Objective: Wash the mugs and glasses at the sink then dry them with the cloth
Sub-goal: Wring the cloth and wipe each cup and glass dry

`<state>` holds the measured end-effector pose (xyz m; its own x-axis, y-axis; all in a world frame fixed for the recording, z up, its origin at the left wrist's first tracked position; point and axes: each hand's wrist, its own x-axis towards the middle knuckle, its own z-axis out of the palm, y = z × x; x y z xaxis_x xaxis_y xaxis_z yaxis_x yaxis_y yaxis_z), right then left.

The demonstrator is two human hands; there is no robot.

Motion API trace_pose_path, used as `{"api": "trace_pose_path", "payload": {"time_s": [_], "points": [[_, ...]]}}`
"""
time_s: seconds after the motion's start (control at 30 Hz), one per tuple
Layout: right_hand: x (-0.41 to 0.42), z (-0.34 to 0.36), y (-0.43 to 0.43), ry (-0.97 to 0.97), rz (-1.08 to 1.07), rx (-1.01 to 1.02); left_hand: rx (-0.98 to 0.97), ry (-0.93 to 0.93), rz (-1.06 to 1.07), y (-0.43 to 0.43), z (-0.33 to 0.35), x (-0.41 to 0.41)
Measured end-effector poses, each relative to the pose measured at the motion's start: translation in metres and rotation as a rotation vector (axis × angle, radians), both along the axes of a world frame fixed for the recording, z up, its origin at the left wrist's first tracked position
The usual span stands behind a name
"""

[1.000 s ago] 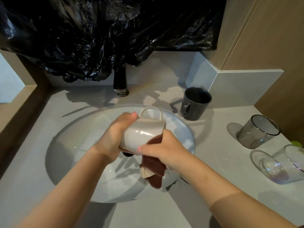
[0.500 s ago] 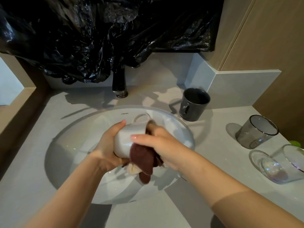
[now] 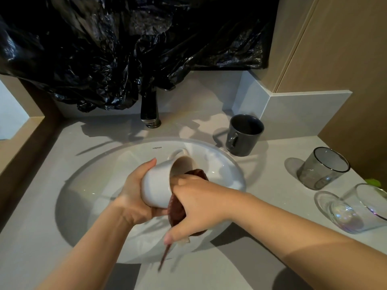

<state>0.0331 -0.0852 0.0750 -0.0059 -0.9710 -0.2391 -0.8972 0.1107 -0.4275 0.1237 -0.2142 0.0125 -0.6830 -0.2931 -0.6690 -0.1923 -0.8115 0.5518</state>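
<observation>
Fingers of the right hand (image 3: 196, 208) vanish, wrapped around cloth (image 3: 177, 210), left hand (image 3: 136, 195) gripping white mug (image 3: 156, 185).

The only readable text is the brand "FRENZA", printed on the sink's (image 3: 129, 155) back rim.

— We see a glossy white ceramic mug (image 3: 156, 185) at frame centre, with a dark red, soft cloth (image 3: 177, 212).
— At right, smooth clear glass (image 3: 360, 208), smoky glass (image 3: 322, 169); crinkled shiny black plastic sheet (image 3: 125, 49) across the top; matt stone-like counter (image 3: 261, 174).
</observation>
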Motion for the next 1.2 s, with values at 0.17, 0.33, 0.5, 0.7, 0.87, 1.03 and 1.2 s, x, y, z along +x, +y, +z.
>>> {"api": "trace_pose_path", "payload": {"time_s": [0.17,0.33,0.5,0.7,0.87,1.03,1.2], "points": [[-0.001,-0.003,-0.009,0.101,-0.027,0.003,0.0,0.012,0.063,0.005,-0.006,0.003],[0.004,-0.004,-0.014,0.161,-0.069,-0.02,-0.065,0.049,0.119,0.004,-0.005,0.003],[0.0,0.012,-0.016,-0.453,-0.34,0.003,-0.1,0.196,0.076,0.003,0.002,-0.002],[-0.004,-0.008,-0.014,-0.335,-0.398,0.096,-0.282,0.146,0.087,0.001,0.01,-0.004],[-0.016,-0.015,-0.011,-0.479,-0.456,0.015,-0.429,0.115,0.083,-0.002,0.014,-0.006],[-0.019,-0.025,-0.012,-1.025,-0.707,-0.253,-0.6,0.176,0.145,-0.003,0.013,-0.01],[-0.032,-0.023,-0.003,-0.92,-0.617,-0.276,-0.778,0.102,-0.237,-0.023,0.021,0.0]]}}
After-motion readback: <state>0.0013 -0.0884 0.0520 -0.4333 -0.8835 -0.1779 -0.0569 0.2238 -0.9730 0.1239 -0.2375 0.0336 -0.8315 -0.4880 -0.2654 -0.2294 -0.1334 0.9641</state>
